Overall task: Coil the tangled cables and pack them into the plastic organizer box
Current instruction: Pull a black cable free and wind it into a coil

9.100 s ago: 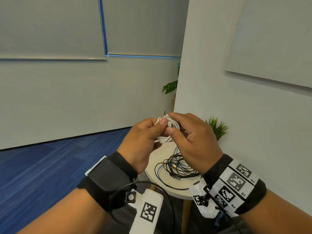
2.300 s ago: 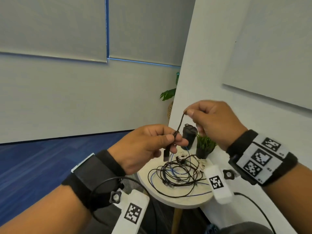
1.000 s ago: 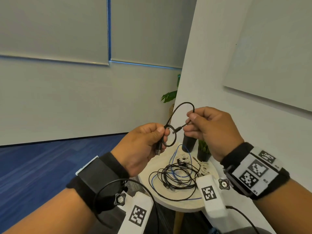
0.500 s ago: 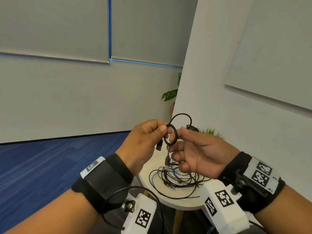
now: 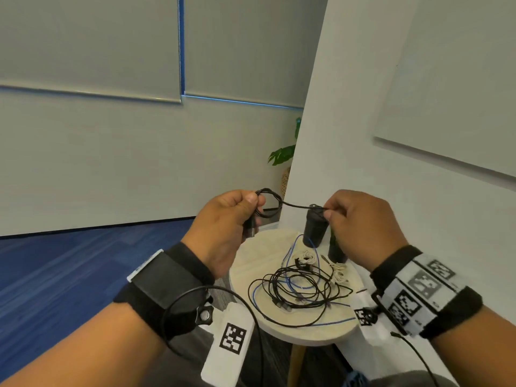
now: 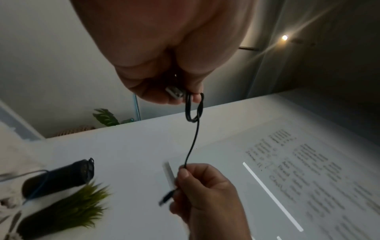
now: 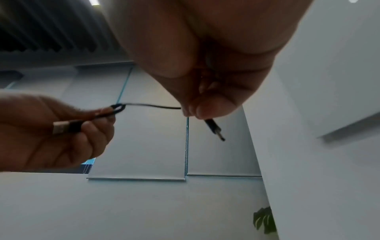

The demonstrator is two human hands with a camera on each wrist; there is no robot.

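A short black cable (image 5: 293, 204) stretches between both hands above the small round table (image 5: 312, 328). My left hand (image 5: 231, 219) pinches its small coiled loop (image 6: 194, 108) together with the USB plug (image 7: 65, 127). My right hand (image 5: 360, 219) pinches the other end, and the thin barrel plug (image 7: 214, 129) sticks out below its fingertips. A tangle of black and blue cables (image 5: 298, 289) lies on the table, with two small white coiled cables (image 5: 305, 256) behind it. No organizer box shows in any view.
A black cylinder (image 5: 315, 226) and a small potted grass plant (image 6: 68, 206) stand at the table's back, against the white wall (image 5: 363, 121). Blue carpet (image 5: 69, 269) lies to the left. A leafy plant (image 5: 283, 155) stands past the wall's corner.
My right hand has drawn the free end out to the right, so the cable now runs taut from the loop in my left hand. The camera tilted down slightly.
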